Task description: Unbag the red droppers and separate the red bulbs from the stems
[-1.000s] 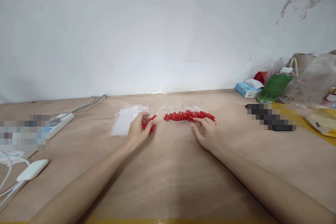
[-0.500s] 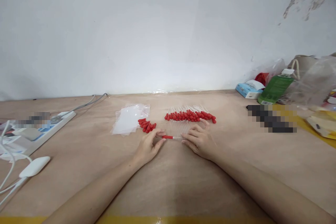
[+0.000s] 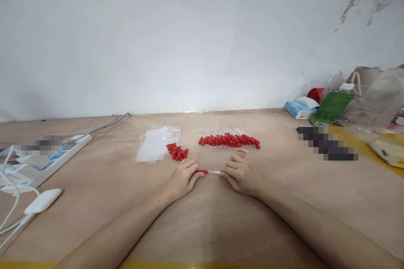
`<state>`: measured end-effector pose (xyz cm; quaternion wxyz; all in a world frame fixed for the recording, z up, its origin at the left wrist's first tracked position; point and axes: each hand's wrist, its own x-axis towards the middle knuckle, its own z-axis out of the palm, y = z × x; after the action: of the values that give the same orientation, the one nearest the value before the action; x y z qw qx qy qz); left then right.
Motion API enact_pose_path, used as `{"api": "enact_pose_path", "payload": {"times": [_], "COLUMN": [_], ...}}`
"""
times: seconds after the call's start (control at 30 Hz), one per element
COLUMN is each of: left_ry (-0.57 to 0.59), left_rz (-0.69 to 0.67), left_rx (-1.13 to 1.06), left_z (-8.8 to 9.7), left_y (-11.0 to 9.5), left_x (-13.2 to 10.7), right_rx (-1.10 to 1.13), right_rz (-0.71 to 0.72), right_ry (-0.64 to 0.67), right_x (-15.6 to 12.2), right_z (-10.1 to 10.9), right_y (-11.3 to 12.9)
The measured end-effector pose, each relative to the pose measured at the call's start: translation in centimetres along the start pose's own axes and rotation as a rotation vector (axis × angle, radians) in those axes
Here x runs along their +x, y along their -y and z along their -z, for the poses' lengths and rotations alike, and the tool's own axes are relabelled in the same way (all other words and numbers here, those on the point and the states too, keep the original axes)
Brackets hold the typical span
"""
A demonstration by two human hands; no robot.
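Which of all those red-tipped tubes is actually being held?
The lone tube stretched between the left hand and right hand, nearest the person; the rest lie side by side in a row farther back.

The table point(image 3: 214, 218) bears clear bags point(image 3: 156, 143), loose red bulbs point(image 3: 177, 152), a row of droppers point(image 3: 229, 139), a power strip point(image 3: 59, 153) and a bottle point(image 3: 331, 107).
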<state>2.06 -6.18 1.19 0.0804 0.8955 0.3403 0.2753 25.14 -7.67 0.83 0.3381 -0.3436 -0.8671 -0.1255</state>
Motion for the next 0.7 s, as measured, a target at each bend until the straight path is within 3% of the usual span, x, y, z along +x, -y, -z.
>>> {"api": "enact_pose_path", "payload": {"times": [0.47, 0.7], "left_ry": [0.04, -0.08], "left_rz": [-0.015, 0.098], "left_rx": [-0.029, -0.102], "left_z": [0.3, 0.7], "left_y": [-0.1, -0.3], "left_x": [-0.1, -0.6], "right_rx": [0.062, 0.079], "right_rz": [0.034, -0.143], "right_ry": [0.03, 0.007], "right_x": [-0.3, -0.9], "right_z": [-0.2, 0.6], "right_y": [-0.4, -1.3]}}
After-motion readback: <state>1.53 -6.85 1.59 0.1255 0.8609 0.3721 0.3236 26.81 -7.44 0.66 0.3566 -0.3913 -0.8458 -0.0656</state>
